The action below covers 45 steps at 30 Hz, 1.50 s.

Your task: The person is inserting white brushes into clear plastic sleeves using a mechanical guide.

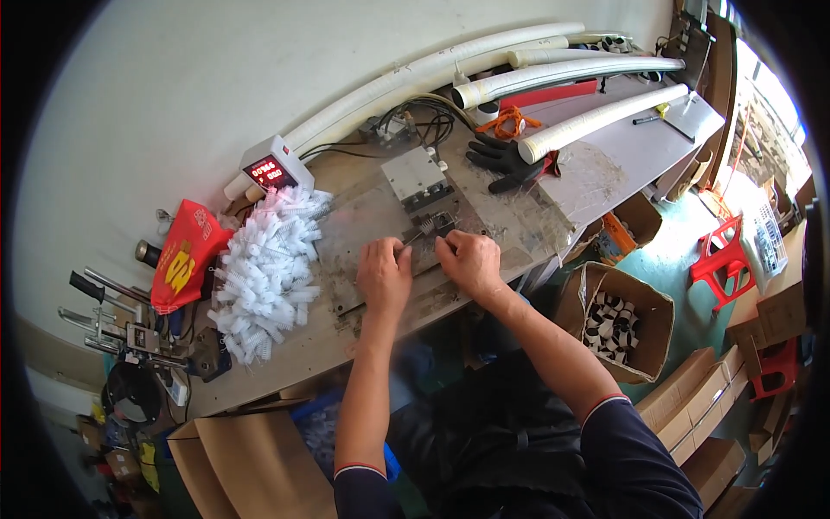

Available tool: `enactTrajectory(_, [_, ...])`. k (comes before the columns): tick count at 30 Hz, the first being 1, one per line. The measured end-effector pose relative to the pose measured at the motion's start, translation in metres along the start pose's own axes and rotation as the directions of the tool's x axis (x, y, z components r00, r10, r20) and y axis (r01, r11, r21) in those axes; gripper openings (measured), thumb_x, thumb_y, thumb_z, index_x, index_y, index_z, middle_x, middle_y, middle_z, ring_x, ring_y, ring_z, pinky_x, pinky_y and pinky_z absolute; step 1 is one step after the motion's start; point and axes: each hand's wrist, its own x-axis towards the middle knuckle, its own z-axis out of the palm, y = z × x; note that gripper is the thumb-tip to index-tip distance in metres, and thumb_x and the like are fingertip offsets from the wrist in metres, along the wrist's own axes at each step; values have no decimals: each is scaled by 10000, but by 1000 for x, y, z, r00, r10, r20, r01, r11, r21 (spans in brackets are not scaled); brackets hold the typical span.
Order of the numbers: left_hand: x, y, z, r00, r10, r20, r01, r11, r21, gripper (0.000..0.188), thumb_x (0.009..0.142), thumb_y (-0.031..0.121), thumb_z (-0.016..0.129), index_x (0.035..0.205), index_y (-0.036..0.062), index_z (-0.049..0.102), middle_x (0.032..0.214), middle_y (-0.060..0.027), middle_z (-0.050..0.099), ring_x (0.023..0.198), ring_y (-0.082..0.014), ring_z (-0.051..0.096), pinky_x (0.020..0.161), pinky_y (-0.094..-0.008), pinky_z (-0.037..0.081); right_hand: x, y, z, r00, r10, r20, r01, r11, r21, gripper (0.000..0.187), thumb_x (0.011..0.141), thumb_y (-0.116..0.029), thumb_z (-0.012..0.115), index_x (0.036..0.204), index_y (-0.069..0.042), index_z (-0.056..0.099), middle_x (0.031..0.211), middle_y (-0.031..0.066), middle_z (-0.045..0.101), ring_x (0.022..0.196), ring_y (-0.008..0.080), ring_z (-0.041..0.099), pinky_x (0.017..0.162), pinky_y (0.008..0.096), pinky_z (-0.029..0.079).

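My left hand (385, 272) is closed at the front of a small bench machine (418, 180). A thin wire-like piece (415, 239) runs from its fingertips toward the machine's dark clamp (437, 223). My right hand (470, 263) is curled closed just right of the clamp. Its fingers hide whatever they may hold. Left of the machine lies a big heap of white, ribbed, brush-like pieces (270, 268). Behind the heap stands a white counter box (278, 166) with lit red digits.
A black work glove (506, 162), an orange cord (510, 122) and long pale tubes (571, 80) lie toward the back right. A red bag (186, 253) and a lever tool (130, 324) stand at left. An open carton (653, 337) of black-and-white pieces sits right of the table.
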Motion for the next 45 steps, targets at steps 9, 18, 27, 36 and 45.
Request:
enactTrajectory(9, [-2,0,-5,992,114,-62,-112,993,34,144,862,21,733,985,92,708,937,-66,679,892,-305,636,778,-416,516,2,1,-1,999,34,-25,-32,998,56,334,913,-330,674,714,-63,663,666,179,659,690,414,675,639,500,538])
enactTrajectory(18, [-13,9,-21,970,138,-201,-130,990,52,137,864,25,747,988,83,732,958,-77,687,913,-301,640,801,-402,522,2,4,-5,992,126,3,-123,963,239,189,908,-243,693,956,-63,726,828,161,736,802,367,722,732,434,561])
enactTrajectory(27, [-14,12,-20,957,198,-211,-194,980,40,147,859,12,760,988,75,727,960,-75,687,885,-298,647,771,-403,532,0,11,-7,998,11,60,-31,935,352,217,864,-124,706,1075,-74,719,894,133,759,833,318,741,760,395,569])
enactTrajectory(36, [-19,6,-28,963,215,-163,-207,976,61,174,831,-29,722,981,57,697,952,-91,679,901,-320,653,773,-425,548,-4,23,15,990,-10,142,-78,797,599,148,985,-82,668,1090,18,699,796,46,699,739,95,623,667,269,504])
enactTrajectory(45, [-32,2,-25,967,242,-79,-241,970,17,243,885,-6,674,1119,36,625,942,-136,669,886,-334,666,751,-446,542,-3,7,1,970,-126,207,21,895,445,152,980,-134,664,980,6,724,646,44,632,607,93,584,592,274,477])
